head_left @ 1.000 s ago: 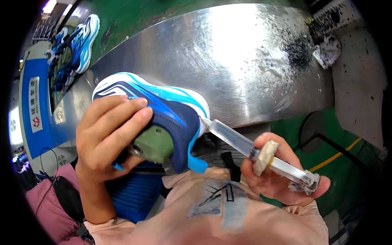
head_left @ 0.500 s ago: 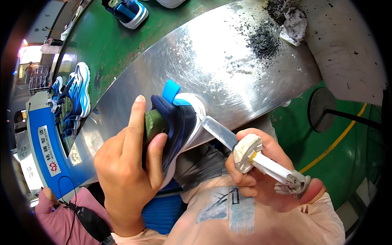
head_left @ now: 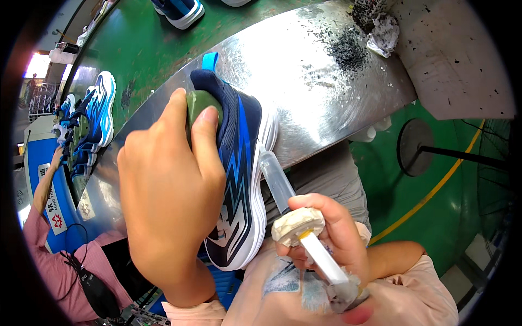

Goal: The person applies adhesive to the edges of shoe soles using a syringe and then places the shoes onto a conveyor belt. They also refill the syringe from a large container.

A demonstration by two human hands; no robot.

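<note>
My left hand [head_left: 168, 201] grips a navy and blue sports shoe [head_left: 242, 163] with a white sole, fingers over the green last sticking out of its opening. The shoe lies on its side, heel away from me, sole edge turned to the right. My right hand [head_left: 331, 239] holds a large clear syringe [head_left: 296, 214] wrapped with tape at the barrel's end. Its tip touches the white sole edge near the middle of the shoe.
A curved shiny metal worktop [head_left: 326, 92] with dark residue and a crumpled rag [head_left: 383, 32] lies beyond. More blue shoes [head_left: 98, 117] ride a green belt [head_left: 141, 60] at left. Another person's arm in a pink sleeve [head_left: 41, 239] is at far left. A fan stand [head_left: 416, 146] stands on the green floor.
My left hand has turned the shoe so its side and sole edge face the syringe. The right hand has brought the syringe tip up against the sole.
</note>
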